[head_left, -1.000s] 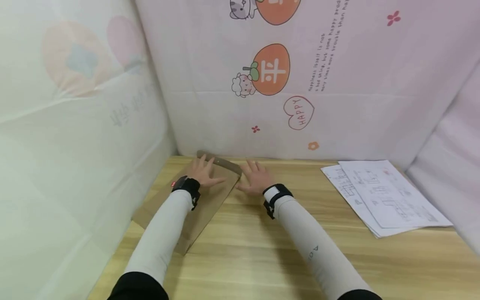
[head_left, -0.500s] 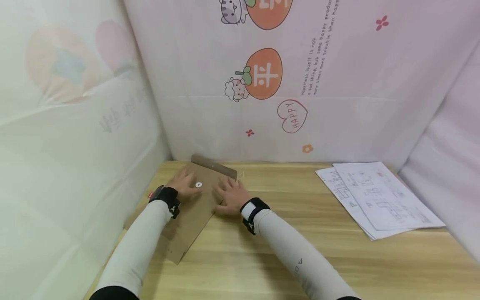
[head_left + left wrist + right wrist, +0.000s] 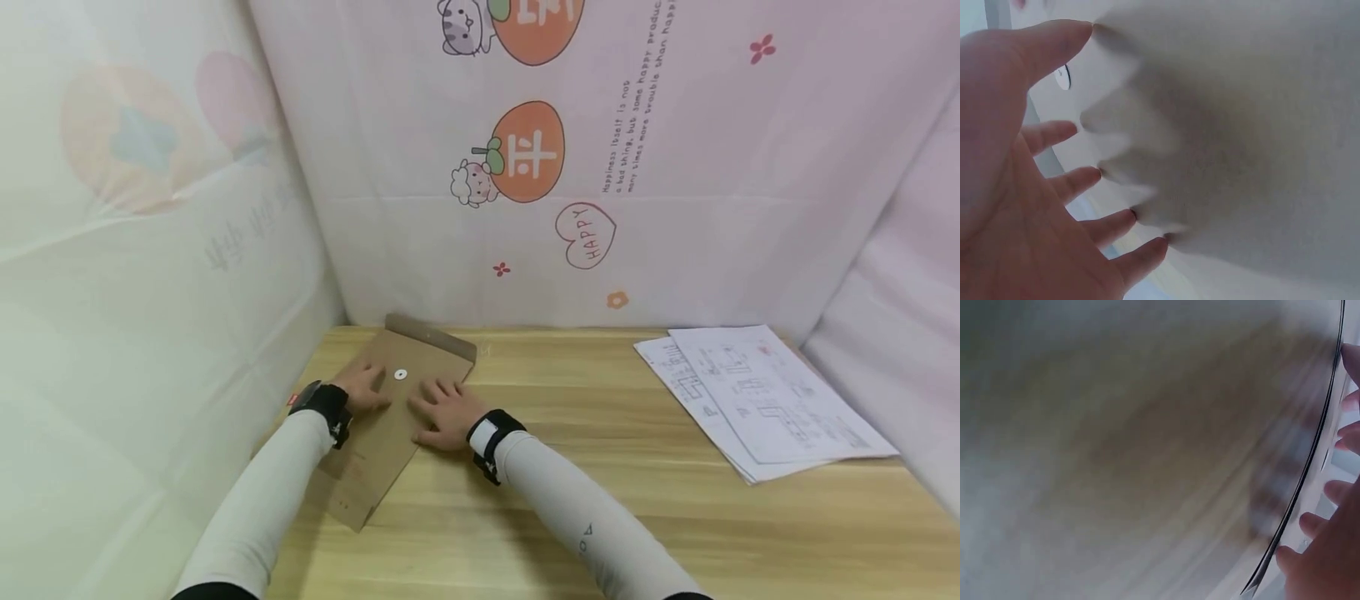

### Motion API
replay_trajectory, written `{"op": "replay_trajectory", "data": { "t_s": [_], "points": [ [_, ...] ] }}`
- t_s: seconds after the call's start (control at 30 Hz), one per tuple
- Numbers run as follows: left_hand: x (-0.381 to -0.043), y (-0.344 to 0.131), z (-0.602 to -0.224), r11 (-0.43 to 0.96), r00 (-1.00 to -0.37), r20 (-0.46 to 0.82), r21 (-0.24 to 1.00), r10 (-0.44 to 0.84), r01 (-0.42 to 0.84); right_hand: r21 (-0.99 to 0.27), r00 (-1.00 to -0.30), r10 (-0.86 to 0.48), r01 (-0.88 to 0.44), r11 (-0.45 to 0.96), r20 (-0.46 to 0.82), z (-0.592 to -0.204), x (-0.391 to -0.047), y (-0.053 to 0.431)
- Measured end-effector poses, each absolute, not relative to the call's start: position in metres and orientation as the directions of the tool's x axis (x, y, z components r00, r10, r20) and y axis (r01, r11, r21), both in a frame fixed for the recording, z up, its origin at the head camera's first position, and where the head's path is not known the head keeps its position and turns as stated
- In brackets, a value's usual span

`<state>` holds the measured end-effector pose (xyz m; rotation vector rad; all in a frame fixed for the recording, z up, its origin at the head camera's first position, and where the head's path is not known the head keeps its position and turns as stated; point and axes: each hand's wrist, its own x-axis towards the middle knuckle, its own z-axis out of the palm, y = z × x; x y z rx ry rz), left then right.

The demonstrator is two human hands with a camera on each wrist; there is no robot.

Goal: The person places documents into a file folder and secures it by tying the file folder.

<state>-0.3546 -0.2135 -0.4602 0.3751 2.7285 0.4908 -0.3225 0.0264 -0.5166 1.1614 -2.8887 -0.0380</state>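
Note:
A brown kraft-paper document envelope (image 3: 375,471) lies slanted on the wooden table at the left, its folded flap (image 3: 431,336) toward the back wall. A round white button (image 3: 401,374) sits near that end. My left hand (image 3: 360,387) touches the envelope's face left of the button; in the left wrist view, spread fingertips of the left hand (image 3: 1054,187) meet the paper. On the envelope's right edge rests my right hand (image 3: 452,417), fingers extended. The right wrist view shows the right hand (image 3: 1325,550) along the dark edge line, partly cut off by the frame.
Several printed sheets (image 3: 780,400) with drawings lie overlapping on the right of the wooden table (image 3: 585,392). White printed cloth (image 3: 420,250) hangs behind the table, with more cloth at the left and right sides. A small red tag (image 3: 293,400) shows by my left wrist.
My right hand has come from beside the envelope's far corner onto its right edge. The left hand has slid left and nearer, uncovering the button. The head view has shifted slightly.

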Motion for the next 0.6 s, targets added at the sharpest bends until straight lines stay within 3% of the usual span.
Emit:
{"op": "replay_trajectory", "data": {
  "t_s": [0.23,0.6],
  "points": [
    [-0.357,-0.212,-0.462,0.89,-0.885,-0.289,0.386,0.366,0.242,-0.001,-0.733,-0.677,-0.678,0.735,-0.065,-0.512,-0.317,0.023],
    [-0.35,-0.203,-0.462,0.892,-0.871,-0.302,0.362,0.389,0.273,0.021,-0.748,-0.659,-0.662,0.749,-0.079,-0.509,-0.308,0.029]
  ]
}}
